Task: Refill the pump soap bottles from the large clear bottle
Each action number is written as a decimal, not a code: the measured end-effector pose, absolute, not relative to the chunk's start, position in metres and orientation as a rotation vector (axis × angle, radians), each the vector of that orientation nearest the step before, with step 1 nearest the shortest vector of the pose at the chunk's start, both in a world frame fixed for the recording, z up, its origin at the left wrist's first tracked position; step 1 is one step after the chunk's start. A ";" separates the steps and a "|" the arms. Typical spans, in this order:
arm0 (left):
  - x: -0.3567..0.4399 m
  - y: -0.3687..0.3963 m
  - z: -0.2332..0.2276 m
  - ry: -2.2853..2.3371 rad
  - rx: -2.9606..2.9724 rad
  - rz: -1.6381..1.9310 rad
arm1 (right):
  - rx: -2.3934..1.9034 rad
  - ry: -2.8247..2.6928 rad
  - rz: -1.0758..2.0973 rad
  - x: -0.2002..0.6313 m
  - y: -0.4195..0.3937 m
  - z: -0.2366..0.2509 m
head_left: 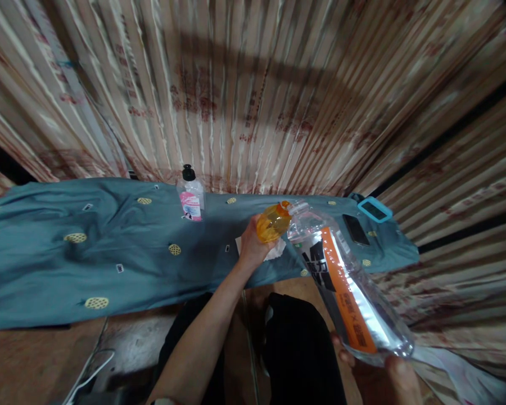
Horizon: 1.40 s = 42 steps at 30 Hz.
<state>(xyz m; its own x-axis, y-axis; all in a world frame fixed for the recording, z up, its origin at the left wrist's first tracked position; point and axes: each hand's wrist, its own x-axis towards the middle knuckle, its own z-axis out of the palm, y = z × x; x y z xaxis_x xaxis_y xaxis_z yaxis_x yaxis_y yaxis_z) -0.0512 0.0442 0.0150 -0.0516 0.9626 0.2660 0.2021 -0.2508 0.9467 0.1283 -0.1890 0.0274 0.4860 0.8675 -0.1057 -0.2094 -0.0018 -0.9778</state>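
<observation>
Left hand (253, 243) closed in a grip around a small amber bottle (273, 222), held just above the teal cloth (109, 253) on the bench. Right hand (388, 365) grips the base of a large clear bottle (346, 281) with an orange label, tilted so its neck meets the amber bottle's mouth, seemingly for pouring. Clear bottle looks nearly empty; its liquid level is hard to read. Amber bottle's contents cannot be told. 1 small black-capped bottle (190, 197) stands upright behind; 2 phones (356, 229) lie right.

Teal cloth (109, 264) bears pump bottle (191, 198), phone (356, 229), tissue (274, 251)
</observation>
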 end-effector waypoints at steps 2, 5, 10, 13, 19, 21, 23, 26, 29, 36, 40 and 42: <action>-0.051 0.044 0.016 1.271 1.527 1.371 | -1.286 -0.618 0.976 0.128 -0.189 0.029; -0.052 0.044 0.016 1.272 1.543 1.367 | -1.238 -0.538 1.018 0.127 -0.188 0.032; -0.053 0.044 0.017 1.284 1.565 1.328 | -1.221 -0.517 1.038 0.130 -0.189 0.029; -0.053 0.045 0.017 1.292 1.570 1.321 | -1.224 -0.522 1.039 0.133 -0.190 0.024; -0.054 0.045 0.018 1.281 1.570 1.314 | -1.241 -0.550 1.025 0.135 -0.191 0.022; -0.054 0.045 0.019 1.270 1.564 1.317 | -1.235 -0.537 1.006 0.133 -0.191 0.023; -0.054 0.044 0.019 1.252 1.559 1.329 | -1.230 -0.523 0.999 0.131 -0.190 0.025; -0.054 0.044 0.018 1.227 1.565 1.357 | -1.241 -0.511 1.012 0.131 -0.190 0.026; -0.054 0.044 0.016 1.229 1.564 1.379 | -1.252 -0.511 1.031 0.133 -0.191 0.026; -0.053 0.045 0.016 1.246 1.544 1.362 | -1.232 -0.535 1.040 0.135 -0.194 0.027; -0.053 0.045 0.016 1.257 1.540 1.345 | -1.220 -0.494 1.045 0.131 -0.194 0.030; -0.053 0.044 0.016 1.264 1.543 1.345 | -1.203 -0.494 1.046 0.129 -0.194 0.030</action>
